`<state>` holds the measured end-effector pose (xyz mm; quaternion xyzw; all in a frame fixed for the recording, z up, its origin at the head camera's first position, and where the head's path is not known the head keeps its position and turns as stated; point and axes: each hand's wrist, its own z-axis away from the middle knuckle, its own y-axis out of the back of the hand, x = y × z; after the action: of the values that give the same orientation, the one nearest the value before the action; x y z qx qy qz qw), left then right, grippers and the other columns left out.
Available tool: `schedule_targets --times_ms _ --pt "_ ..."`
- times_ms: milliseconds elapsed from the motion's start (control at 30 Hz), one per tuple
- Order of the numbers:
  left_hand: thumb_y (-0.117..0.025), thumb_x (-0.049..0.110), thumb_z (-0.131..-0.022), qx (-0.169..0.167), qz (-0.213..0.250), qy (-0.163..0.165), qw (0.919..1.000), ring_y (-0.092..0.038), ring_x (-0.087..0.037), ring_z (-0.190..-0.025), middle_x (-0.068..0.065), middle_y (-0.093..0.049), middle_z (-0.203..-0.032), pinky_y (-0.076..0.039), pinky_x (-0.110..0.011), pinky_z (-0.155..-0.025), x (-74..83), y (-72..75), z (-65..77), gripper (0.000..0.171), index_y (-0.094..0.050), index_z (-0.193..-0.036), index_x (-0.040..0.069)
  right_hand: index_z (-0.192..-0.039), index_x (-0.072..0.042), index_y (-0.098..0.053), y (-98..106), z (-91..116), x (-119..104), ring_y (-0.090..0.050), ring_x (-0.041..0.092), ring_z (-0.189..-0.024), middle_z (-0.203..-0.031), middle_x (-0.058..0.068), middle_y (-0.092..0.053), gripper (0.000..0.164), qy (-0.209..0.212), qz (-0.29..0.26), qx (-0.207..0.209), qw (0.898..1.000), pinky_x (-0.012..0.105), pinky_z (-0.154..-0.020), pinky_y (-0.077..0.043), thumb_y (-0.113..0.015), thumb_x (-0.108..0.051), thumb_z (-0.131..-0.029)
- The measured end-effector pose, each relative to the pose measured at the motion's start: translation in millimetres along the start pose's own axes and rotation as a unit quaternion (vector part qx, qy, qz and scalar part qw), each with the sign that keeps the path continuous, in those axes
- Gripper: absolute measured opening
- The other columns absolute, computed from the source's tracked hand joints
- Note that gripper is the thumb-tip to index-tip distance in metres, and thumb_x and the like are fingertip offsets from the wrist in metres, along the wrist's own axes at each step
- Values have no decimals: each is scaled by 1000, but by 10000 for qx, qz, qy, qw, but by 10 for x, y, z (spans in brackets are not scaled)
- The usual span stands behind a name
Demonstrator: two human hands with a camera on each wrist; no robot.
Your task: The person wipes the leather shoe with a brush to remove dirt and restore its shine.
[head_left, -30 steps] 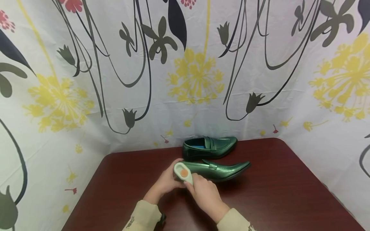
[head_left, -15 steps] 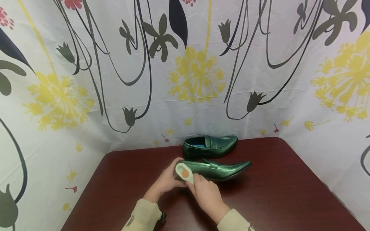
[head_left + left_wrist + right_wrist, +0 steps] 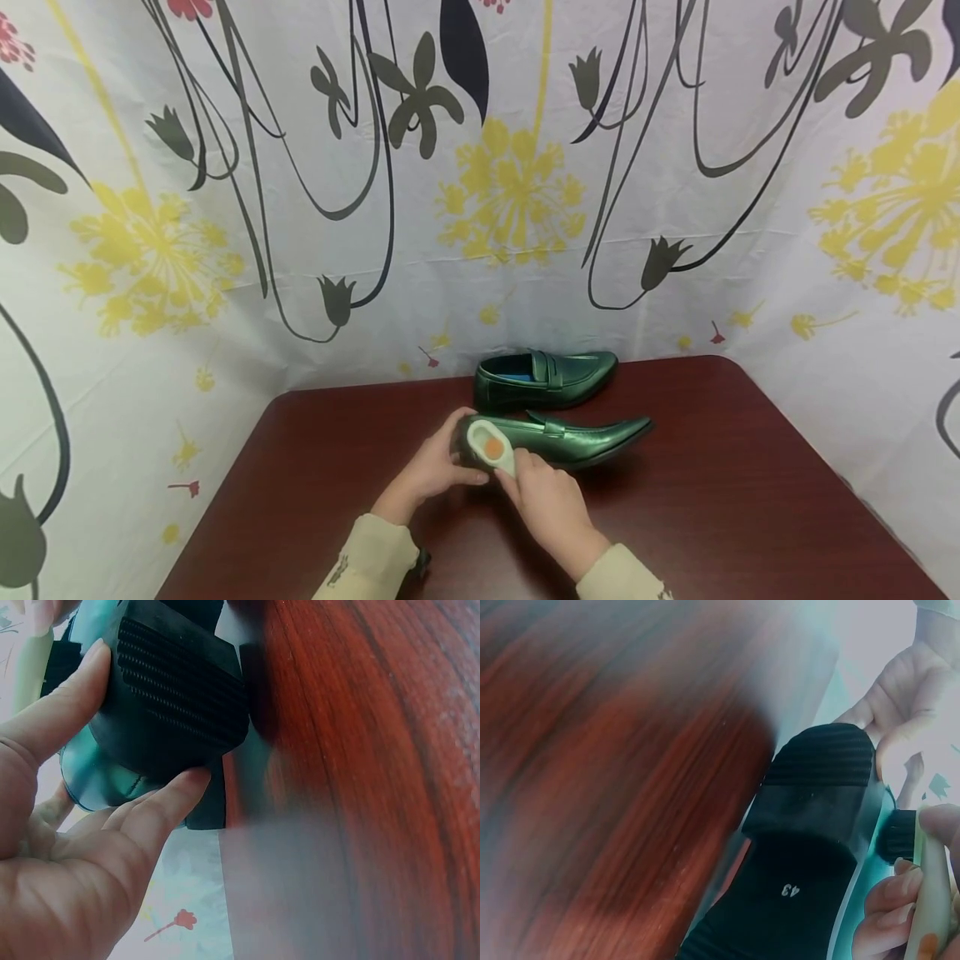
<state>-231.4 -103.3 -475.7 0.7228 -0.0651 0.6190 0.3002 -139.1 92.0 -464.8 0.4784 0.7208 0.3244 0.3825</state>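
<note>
A glossy green loafer (image 3: 592,443) is tilted, its toe to the right, its black heel (image 3: 176,697) and sole (image 3: 795,877) facing the wrist cameras. My left hand (image 3: 431,471) grips it around the heel, thumb on one side and fingers on the other. In my right hand (image 3: 551,504) is a small brush (image 3: 489,443) with a pale green handle and an orange spot. Its dark bristles (image 3: 900,836) lie against the side of the shoe near the heel. The second green loafer (image 3: 547,382) stands upright just behind, its blue insole showing.
The dark red wooden table (image 3: 712,500) has rounded far corners. Behind it and along both sides hangs a white cloth (image 3: 420,275) with a floral print. A small dark object (image 3: 422,562) shows beside the left sleeve.
My right hand has moved the brush slightly to the right along the side of the shoe. The left hand keeps its grip on the heel, and both shoes stay where they were.
</note>
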Motion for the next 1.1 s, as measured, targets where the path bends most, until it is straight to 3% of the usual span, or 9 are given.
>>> schedule_targets --times_ms 267,1100 --pt "-87 3 -76 -15 34 162 9999 -46 -31 -142 -12 -47 -152 -45 -49 -111 39 -6 9 96 -30 -153 13 -89 -10 -58 32 42 95 -53 18 -47 -69 1 -58 31 -135 -50 123 9998 32 -41 -39 -73 -37 -92" --pt "-87 8 -77 -24 55 346 9994 -49 -33 -139 -14 -47 -153 -46 -50 -109 64 12 16 94 -32 -152 22 -85 -10 -56 179 143 325 -55 24 -48 -64 3 -54 31 -435 -195 296 9984 37 -40 -37 -77 -33 -89"
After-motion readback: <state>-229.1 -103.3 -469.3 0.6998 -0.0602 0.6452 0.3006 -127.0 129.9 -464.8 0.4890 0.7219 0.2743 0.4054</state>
